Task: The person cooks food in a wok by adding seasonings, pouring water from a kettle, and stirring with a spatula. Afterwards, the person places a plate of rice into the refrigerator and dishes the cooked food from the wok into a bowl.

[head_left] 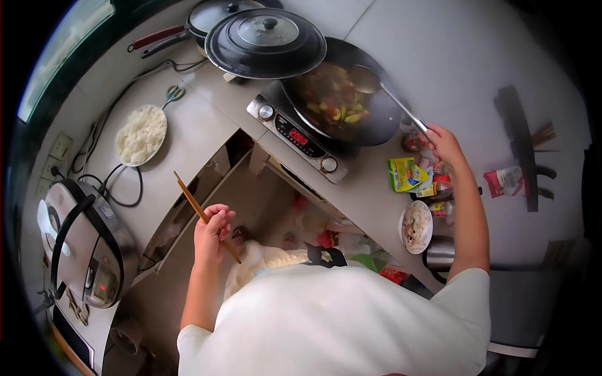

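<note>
Pale countertop [204, 122], left fingers [219, 215] around wooden chopsticks [190, 197], right fingers [434, 134] around a metal ladle [401, 106] in a dark wok [380, 122]

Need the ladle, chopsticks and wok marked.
Ladle [404, 109], head view: on the handle.
Chopsticks [194, 202], head view: on the exposed upper length.
Wok [377, 125], head view: on the bare inner wall.

Half-hidden and blurred around the wok [376, 125]
The food [342, 100] inside is blurred by what looks like steam; at the wok's upper left the large lid [266, 47] covers part of a lidded pan [216, 17] cut by the top edge; lower right of the wok, the right hand [446, 146] hides the end of the ladle [404, 107], and print on a yellow packet [405, 174] is too small to read
</note>
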Tool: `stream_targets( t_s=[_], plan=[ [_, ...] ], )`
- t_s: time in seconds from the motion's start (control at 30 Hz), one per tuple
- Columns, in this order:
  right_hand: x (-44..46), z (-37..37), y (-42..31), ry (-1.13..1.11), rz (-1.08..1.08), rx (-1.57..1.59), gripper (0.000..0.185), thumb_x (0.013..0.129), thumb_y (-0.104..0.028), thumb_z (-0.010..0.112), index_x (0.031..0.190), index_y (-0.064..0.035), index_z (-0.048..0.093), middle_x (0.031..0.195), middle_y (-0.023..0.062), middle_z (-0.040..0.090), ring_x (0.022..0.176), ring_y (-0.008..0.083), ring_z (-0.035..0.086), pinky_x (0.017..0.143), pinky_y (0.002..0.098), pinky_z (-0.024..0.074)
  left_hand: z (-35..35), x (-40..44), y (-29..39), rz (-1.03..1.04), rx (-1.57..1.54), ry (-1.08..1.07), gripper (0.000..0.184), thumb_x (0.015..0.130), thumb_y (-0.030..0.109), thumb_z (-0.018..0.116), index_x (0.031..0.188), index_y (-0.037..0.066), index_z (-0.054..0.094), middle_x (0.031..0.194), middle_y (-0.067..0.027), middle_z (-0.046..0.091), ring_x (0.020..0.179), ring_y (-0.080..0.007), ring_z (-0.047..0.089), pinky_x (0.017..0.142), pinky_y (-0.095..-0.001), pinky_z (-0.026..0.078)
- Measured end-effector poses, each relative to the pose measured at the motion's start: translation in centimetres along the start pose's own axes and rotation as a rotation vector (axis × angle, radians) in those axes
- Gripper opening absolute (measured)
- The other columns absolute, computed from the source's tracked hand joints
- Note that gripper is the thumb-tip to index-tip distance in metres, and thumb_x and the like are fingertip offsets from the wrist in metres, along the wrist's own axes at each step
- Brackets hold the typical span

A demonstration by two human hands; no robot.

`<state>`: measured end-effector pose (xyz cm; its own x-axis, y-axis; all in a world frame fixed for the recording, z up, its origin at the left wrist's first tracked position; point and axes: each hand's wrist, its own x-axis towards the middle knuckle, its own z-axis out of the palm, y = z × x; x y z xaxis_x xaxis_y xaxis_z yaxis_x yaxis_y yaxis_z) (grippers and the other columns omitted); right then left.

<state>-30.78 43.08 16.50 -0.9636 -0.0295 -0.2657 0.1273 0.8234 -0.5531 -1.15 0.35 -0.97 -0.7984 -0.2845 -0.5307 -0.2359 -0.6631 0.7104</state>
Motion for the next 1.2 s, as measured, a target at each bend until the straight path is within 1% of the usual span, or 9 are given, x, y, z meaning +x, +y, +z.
stream_targets(
  t_s=[0.17,0.3,0.6,0.73,0.83,1.0,1.03,1.1,1.2],
  plan=[
    [1.6,1.6,2.8,-0.035,0.351,0.391,0.020,0.091,-0.026,0.044,0.101,-0.0111,0.051,0.059,-0.0005,0.047,0.039,0.0057,0.038,0.033,0.0219,0.0324,-1.2,-1.0,0.2,0.015,-0.028,0.047,0.008,0.086,0.008,0.052,0.093,0.005,0.055,0.081,-0.0060,0.061,0.056,-0.0053,0.046,0.044,-0.0151,0.032],
    [0.7,5.3,0.5,-0.402,0.469,0.613,0.020,0.091,-0.030,0.046,0.095,-0.0111,0.050,0.060,-0.0020,0.047,0.043,0.0036,0.035,0.034,0.0191,0.0280,-1.5,-1.2,0.5,0.024,-0.029,0.049,0.009,0.086,0.008,0.051,0.093,0.005,0.055,0.081,-0.0058,0.061,0.056,-0.0053,0.046,0.044,-0.0150,0.032],
    [-7.7,5.3,-5.0,-0.224,0.072,0.172,0.030,0.090,-0.024,0.047,0.114,-0.0071,0.054,0.060,-0.0012,0.047,0.044,0.0054,0.038,0.038,0.0217,0.0315,-0.7,0.0,0.8,0.016,0.008,-0.018,0.009,0.086,0.008,0.052,0.093,0.005,0.055,0.081,-0.0050,0.061,0.056,-0.0052,0.046,0.044,-0.0146,0.031],
    [-10.3,4.6,-4.4,-0.007,-0.288,-0.141,0.031,0.087,-0.019,0.051,0.112,-0.0005,0.054,0.072,0.0055,0.058,0.062,0.0109,0.051,0.058,0.0257,0.0413,0.4,0.8,0.6,-0.005,0.019,-0.062,0.009,0.086,0.008,0.052,0.093,0.005,0.055,0.081,-0.0050,0.061,0.056,-0.0050,0.046,0.044,-0.0145,0.031],
    [-11.2,4.8,-4.2,-0.094,-0.233,-0.124,0.031,0.087,-0.019,0.051,0.112,-0.0006,0.054,0.074,0.0071,0.059,0.067,0.0135,0.053,0.062,0.0278,0.0435,0.8,1.3,0.3,-0.019,0.018,-0.084,0.009,0.085,0.008,0.052,0.093,0.004,0.055,0.081,-0.0054,0.061,0.056,-0.0050,0.046,0.044,-0.0145,0.031],
    [-7.2,6.4,-1.7,0.085,-0.252,-0.289,0.028,0.085,-0.021,0.053,0.108,-0.0054,0.056,0.082,0.0181,0.061,0.074,0.0348,0.058,0.069,0.0372,0.0457,1.1,1.4,0.5,-0.035,0.039,-0.108,0.009,0.086,0.009,0.051,0.093,0.004,0.054,0.080,-0.0056,0.061,0.055,-0.0051,0.046,0.043,-0.0147,0.031],
    [-6.1,6.2,-0.5,0.160,-0.288,-0.295,0.027,0.087,-0.022,0.051,0.107,-0.0043,0.056,0.073,0.0138,0.061,0.062,0.0270,0.058,0.058,0.0344,0.0463,1.1,1.4,0.6,-0.034,0.033,-0.106,0.009,0.086,0.009,0.051,0.093,0.004,0.055,0.081,-0.0059,0.061,0.056,-0.0052,0.046,0.044,-0.0146,0.031],
    [-5.3,4.3,-0.2,0.065,0.032,-0.003,0.027,0.088,-0.022,0.049,0.107,-0.0040,0.056,0.065,0.0070,0.054,0.047,0.0172,0.051,0.043,0.0300,0.0420,0.8,1.3,0.4,-0.040,0.023,-0.095,0.009,0.086,0.008,0.051,0.093,0.004,0.055,0.081,-0.0061,0.061,0.056,-0.0052,0.046,0.044,-0.0145,0.031],
    [-4.0,3.1,1.0,0.070,0.073,0.034,0.028,0.090,-0.023,0.044,0.109,-0.0043,0.052,0.059,0.0015,0.045,0.040,0.0116,0.041,0.032,0.0266,0.0355,0.6,1.7,0.1,-0.055,0.018,-0.097,0.009,0.085,0.008,0.052,0.092,0.004,0.055,0.081,-0.0059,0.061,0.056,-0.0052,0.046,0.044,-0.0145,0.031]
  ],
)
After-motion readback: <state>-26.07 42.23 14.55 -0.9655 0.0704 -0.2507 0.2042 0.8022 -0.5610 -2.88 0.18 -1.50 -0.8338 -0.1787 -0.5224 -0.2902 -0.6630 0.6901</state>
